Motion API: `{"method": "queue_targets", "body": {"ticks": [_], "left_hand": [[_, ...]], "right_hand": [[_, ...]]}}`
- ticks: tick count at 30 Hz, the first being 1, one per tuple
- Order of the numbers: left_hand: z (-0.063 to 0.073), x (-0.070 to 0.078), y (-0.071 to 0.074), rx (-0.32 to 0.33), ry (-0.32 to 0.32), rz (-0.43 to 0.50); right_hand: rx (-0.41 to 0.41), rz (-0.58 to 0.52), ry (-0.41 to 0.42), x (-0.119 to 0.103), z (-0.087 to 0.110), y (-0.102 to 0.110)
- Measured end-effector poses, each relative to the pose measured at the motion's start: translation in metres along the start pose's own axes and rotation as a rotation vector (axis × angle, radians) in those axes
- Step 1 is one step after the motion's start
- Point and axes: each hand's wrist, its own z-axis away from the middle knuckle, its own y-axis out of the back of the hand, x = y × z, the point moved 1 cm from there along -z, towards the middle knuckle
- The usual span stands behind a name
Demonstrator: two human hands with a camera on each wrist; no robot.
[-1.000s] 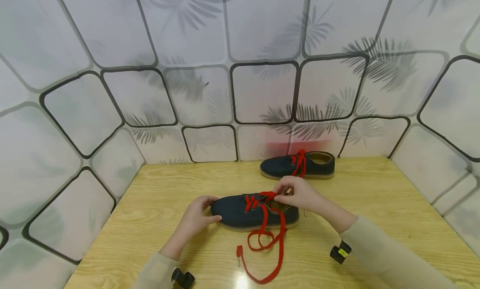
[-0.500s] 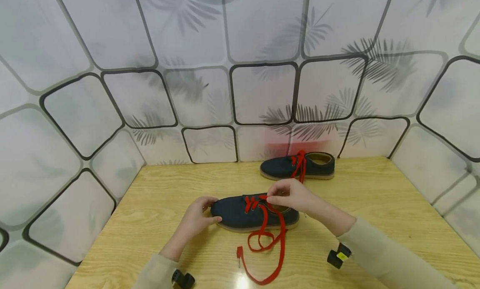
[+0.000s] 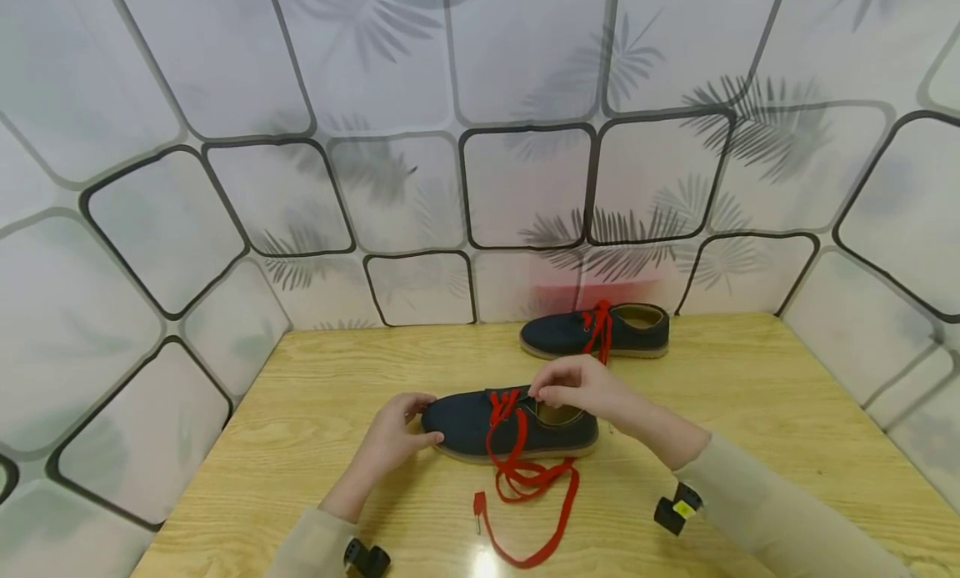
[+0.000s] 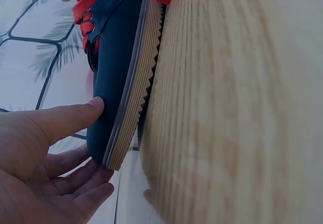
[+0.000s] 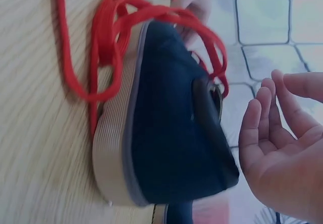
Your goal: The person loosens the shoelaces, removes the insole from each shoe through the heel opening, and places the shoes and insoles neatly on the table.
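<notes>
A navy canvas shoe (image 3: 468, 424) with red laces lies on the table, toe to the left. My left hand (image 3: 396, 428) holds its toe; in the left wrist view the thumb (image 4: 91, 110) presses the near side and the fingers curl round the tip. Over the shoe's opening hovers my right hand (image 3: 588, 386). Its thumb and index tips come together beside the tongue, with no lace showing between them in the right wrist view. The long red shoelace (image 3: 517, 444) drops over the shoe's near side and loops on the wood, its tipped end (image 3: 478, 505) toward me.
Behind, a second navy shoe (image 3: 558, 334) with tied red laces stands against the patterned wall covering (image 3: 420, 286). Both shoes stand on the light wooden table (image 3: 337, 361). Black cameras sit on both wrists.
My right hand has moved slightly left and let go of the red lace. The lace now falls to the shoe's near side, in new loops. The left hand stays at the toe.
</notes>
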Motion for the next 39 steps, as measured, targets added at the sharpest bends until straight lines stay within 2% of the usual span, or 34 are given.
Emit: {"method": "queue_targets", "body": {"ticks": [8, 20, 27, 35, 39], "left_hand": [[0.0, -0.001, 0.0, -0.005, 0.0, -0.001], [-0.002, 0.004, 0.0, -0.015, 0.008, -0.018], [-0.003, 0.004, 0.002, -0.014, 0.011, -0.04], [-0.001, 0.004, 0.003, -0.015, 0.01, -0.043], [-0.001, 0.005, 0.003, -0.021, 0.019, -0.042]], "right_hand": [[0.061, -0.02, -0.038, 0.012, -0.002, 0.011], [0.046, -0.012, -0.048, 0.025, 0.002, 0.021], [0.065, 0.088, -0.022, 0.026, 0.003, 0.025], [0.015, 0.264, 0.023, 0.029, -0.003, 0.024], [0.022, 0.334, 0.033, 0.031, -0.003, 0.02]]}}
